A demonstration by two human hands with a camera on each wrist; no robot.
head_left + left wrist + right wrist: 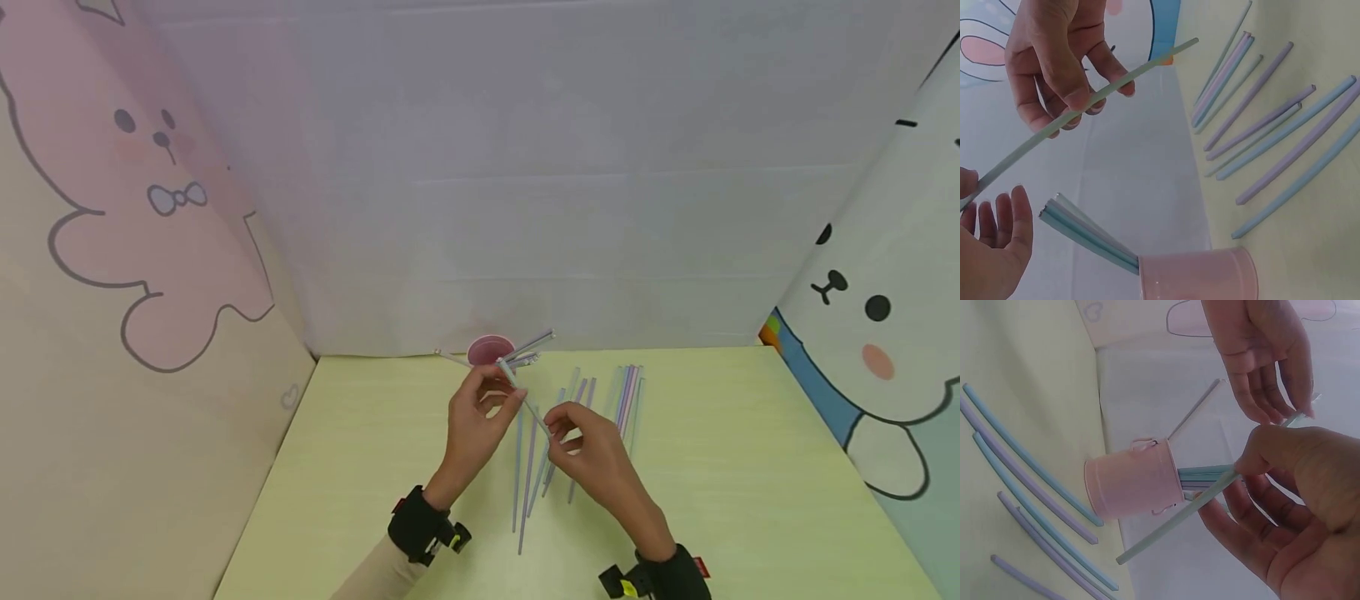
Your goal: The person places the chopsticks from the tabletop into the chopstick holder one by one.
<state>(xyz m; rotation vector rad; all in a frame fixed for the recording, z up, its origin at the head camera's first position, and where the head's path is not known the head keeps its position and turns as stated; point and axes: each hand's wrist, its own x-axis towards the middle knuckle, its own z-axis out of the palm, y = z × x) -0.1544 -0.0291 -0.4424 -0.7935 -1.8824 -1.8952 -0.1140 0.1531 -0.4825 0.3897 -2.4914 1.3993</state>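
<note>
A pale green straw (1147, 67) is held aslant above the table between both hands. My left hand (480, 417) pinches it near its upper end, between thumb and fingertips. Toward the other end my right hand (596, 458) grips the same straw with thumb and fingers, and the straw's tip sticks out past them in the right wrist view. Behind the hands stands a pink bucket (1132, 481) with small handles. Several straws (1091, 231) lean out of it, and a single one (1196, 409) leans out on the opposite side.
On the yellow-green table (360, 450), several blue, purple and green straws (1297, 147) lie roughly side by side beneath and right of the hands. A pale cloth wall (525, 208) closes off the back. Side panels with cartoon animals (862, 350) flank the table.
</note>
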